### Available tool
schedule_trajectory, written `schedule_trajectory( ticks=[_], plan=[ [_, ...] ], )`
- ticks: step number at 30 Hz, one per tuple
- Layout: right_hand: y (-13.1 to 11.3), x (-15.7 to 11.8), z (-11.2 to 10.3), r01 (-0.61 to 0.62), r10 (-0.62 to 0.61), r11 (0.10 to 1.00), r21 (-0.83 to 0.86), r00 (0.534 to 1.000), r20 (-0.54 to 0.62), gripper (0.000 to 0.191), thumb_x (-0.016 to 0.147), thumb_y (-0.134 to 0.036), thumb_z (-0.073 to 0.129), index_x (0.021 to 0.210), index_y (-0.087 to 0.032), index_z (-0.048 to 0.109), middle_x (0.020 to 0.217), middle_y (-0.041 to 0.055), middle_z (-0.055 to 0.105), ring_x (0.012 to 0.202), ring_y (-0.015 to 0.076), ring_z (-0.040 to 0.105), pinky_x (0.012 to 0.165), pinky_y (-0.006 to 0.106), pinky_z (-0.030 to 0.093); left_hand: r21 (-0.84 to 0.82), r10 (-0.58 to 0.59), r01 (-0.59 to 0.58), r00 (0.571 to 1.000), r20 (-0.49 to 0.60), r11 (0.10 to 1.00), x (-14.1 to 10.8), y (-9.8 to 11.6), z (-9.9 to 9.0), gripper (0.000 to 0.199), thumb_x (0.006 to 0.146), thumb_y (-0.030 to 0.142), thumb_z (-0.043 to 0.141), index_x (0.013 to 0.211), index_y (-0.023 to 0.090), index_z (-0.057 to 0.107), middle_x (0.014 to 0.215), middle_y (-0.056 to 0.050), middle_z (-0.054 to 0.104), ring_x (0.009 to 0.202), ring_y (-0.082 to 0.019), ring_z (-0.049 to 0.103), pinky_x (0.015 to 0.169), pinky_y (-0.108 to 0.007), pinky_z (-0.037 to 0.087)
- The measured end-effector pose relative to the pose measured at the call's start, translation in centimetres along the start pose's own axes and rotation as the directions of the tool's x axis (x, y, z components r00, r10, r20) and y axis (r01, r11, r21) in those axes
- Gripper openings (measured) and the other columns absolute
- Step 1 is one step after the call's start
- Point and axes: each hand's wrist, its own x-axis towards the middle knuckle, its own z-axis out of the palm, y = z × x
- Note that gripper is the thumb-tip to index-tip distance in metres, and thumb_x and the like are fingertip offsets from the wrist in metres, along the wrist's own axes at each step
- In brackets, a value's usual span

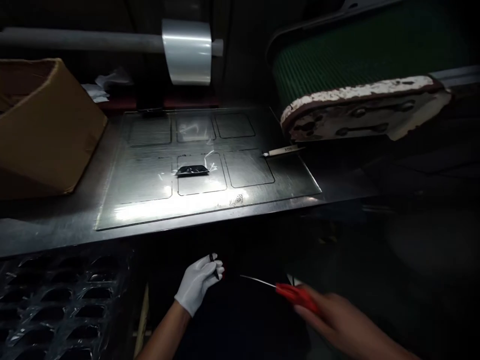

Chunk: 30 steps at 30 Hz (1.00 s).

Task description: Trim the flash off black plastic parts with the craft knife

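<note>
My left hand (198, 281), in a white glove, is closed around a small dark piece (215, 265), most of it hidden by the fingers. My bare right hand (330, 314) grips a red-handled tool (298, 296) whose thin, pale metal shaft points left toward the gloved hand. A gap separates the tip from the glove. Both hands are below the front edge of a metal bench. On the bench a black curved part (192, 170) lies on a clear sheet (202, 186) marked with rounded rectangles, with plastic scraps beside it.
A cardboard box (45, 135) stands at left, above a plastic tray (60, 285) with several dark parts in its pockets. A film roll (187, 52) hangs on a bar at the back. A green conveyor belt (360, 55) juts in at right, near a marker pen (283, 150).
</note>
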Motion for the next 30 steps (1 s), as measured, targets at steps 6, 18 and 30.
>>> schedule_trajectory(
  ticks=[6,18,30],
  plan=[
    [-5.6,4.9,0.3,0.06,-0.038,0.992,-0.107,0.981,0.191,0.035,0.103,-0.055,0.042,0.11,-0.027,0.063,0.083,0.0042,0.073,0.075,0.0264,0.068,0.063,0.032,0.04,0.05,-0.092,0.091,0.996,0.013,0.995,2.0,-0.7,-0.4,0.016,0.093,0.018,0.073,0.106,0.011,0.071,0.096,-0.006,0.076,0.088,-0.019,0.075,0.083,-0.037,0.064],
    [-3.7,4.0,-3.1,-0.032,-0.034,0.982,0.188,0.94,0.339,0.038,0.1,-0.059,0.05,0.115,-0.029,0.07,0.084,-0.0001,0.07,0.076,0.0203,0.066,0.068,0.028,0.047,-0.046,0.006,-0.009,0.997,-0.074,0.999,2.5,1.2,-0.4,0.014,0.091,0.018,0.074,0.103,0.011,0.074,0.107,-0.013,0.077,0.102,-0.024,0.074,0.093,-0.04,0.062],
    [4.9,2.9,-10.5,0.046,0.325,0.891,0.452,0.63,-0.706,0.041,0.083,-0.053,0.074,0.112,-0.025,0.076,0.142,0.0072,0.067,0.139,0.0329,0.055,0.119,0.048,0.04,-0.221,0.146,-0.1,0.969,0.201,0.97,-10.7,7.5,8.7,0.032,0.08,0.03,0.087,0.11,0.026,0.076,0.107,-0.005,0.081,0.105,-0.029,0.076,0.099,-0.044,0.061]
  ],
)
